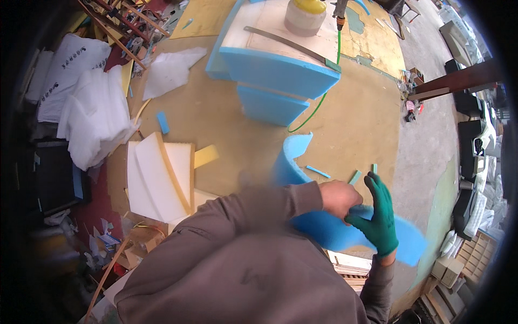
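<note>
A long blue foam sheet (324, 229) bends in a curve in front of me, one end curling up at the far side and the other reaching past my right wrist. My bare left hand (339, 198) is closed at the sheet's upper edge, its fingertips partly hidden. Facing it, my right hand (379, 218) wears a green glove; its fingers point up, spread away from the thumb. That thumb lies against the foam, near the left fingertips. Small green foam offcuts (355, 177) and a thin blue strip (318, 171) lie just beyond the hands.
Blue-sided foam blocks (280, 73) stand ahead, bearing a long flat blade-like strip (286, 42), a yellow-topped container (305, 16) and a spray gun (340, 13) with a green hose. White foam pieces (145, 175) are at left, beside white wadding (100, 119). A brown post (458, 81) juts in at right.
</note>
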The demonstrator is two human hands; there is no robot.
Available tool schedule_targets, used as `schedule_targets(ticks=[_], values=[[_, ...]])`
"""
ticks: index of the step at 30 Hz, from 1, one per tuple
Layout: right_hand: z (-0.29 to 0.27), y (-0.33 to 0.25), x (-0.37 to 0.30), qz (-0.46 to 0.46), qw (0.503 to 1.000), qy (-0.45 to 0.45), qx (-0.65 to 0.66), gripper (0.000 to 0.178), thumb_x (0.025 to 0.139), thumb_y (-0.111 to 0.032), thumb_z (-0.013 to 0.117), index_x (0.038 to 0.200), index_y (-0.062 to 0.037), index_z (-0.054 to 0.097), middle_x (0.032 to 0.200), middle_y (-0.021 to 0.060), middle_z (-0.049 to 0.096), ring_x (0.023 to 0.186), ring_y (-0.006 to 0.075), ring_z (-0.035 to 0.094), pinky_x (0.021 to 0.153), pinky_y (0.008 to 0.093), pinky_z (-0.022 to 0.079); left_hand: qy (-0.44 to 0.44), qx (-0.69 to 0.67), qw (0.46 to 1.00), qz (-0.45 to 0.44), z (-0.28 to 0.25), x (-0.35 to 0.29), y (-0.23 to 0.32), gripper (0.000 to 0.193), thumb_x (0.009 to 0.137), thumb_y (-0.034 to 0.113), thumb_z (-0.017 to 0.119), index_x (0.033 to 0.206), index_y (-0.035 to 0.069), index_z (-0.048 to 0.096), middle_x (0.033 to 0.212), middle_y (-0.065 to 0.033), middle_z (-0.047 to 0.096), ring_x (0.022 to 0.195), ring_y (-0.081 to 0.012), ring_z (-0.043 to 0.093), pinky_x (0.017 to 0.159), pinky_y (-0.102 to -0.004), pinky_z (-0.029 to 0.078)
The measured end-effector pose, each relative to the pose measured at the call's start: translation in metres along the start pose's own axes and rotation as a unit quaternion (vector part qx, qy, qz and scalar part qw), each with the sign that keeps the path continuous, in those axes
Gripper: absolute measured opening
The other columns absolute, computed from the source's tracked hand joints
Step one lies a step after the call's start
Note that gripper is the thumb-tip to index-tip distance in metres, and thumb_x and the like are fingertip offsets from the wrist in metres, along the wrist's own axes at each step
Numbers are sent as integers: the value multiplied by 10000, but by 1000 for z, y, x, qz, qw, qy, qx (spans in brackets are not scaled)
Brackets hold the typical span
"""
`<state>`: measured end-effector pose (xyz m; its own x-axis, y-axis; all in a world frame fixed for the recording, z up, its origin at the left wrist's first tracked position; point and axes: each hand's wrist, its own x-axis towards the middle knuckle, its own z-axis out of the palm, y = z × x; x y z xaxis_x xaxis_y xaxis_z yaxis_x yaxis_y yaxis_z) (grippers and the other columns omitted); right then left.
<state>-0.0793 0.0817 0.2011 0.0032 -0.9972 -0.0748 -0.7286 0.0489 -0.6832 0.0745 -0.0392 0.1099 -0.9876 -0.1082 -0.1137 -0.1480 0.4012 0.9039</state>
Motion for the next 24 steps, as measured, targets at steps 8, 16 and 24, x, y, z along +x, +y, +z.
schedule_targets(ticks=[8,16,24], values=[[-90,105,-4,127,958,-212,-144,432,839,-264,948,1121,18,782,899,113,765,796,151,703,765,343,582,-98,-164,978,-89,-8,-72,-103,621,791,316,879,1340,85,706,1134,-159,773,972,-329,756,866,-462,586],[-304,245,-100,326,943,14,-62,341,875,-122,829,1167,25,729,1000,17,741,887,129,661,803,306,551,-84,29,970,-228,30,-169,-192,594,787,368,877,1303,113,728,1133,-168,780,1057,-381,737,914,-503,572],[-162,261,-52,175,954,-84,-228,982,659,-212,1007,1512,-10,564,1572,229,562,1441,364,570,1204,446,447,133,82,971,-179,3,-153,-165,428,833,294,776,1231,146,727,1111,-160,747,1032,-422,702,894,-557,547]])
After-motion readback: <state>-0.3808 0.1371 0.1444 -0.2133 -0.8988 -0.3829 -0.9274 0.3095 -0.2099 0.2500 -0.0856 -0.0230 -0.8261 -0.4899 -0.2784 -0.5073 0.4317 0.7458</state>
